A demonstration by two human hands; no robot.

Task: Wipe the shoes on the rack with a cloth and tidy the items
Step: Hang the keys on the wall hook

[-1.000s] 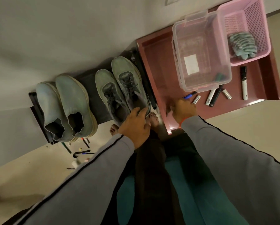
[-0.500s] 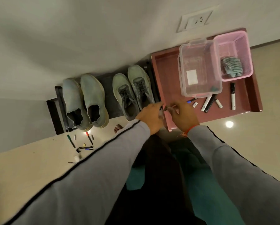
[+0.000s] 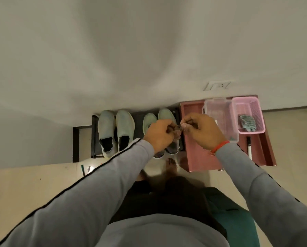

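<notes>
Two pairs of pale shoes stand on a low black rack (image 3: 93, 138) against the wall: slip-ons (image 3: 125, 129) on the left, laced trainers (image 3: 150, 120) on the right, partly hidden by my hands. My left hand (image 3: 159, 135) and my right hand (image 3: 203, 131) meet in front of the trainers. Both pinch one small dark item (image 3: 178, 128), too small to identify. A folded grey-green cloth (image 3: 248, 123) lies in the pink basket (image 3: 256, 107).
A red tray (image 3: 193, 157) right of the rack carries a clear plastic box (image 3: 218, 118), the pink basket and a white marker (image 3: 249, 147). Pens and small bits (image 3: 83, 169) lie on the floor below the rack. My bare foot (image 3: 171, 164) stands near the tray's corner.
My hands left the trainer's heel and the tray's edge, rose and came together on a small item. The view has pulled back and tilted up the wall.
</notes>
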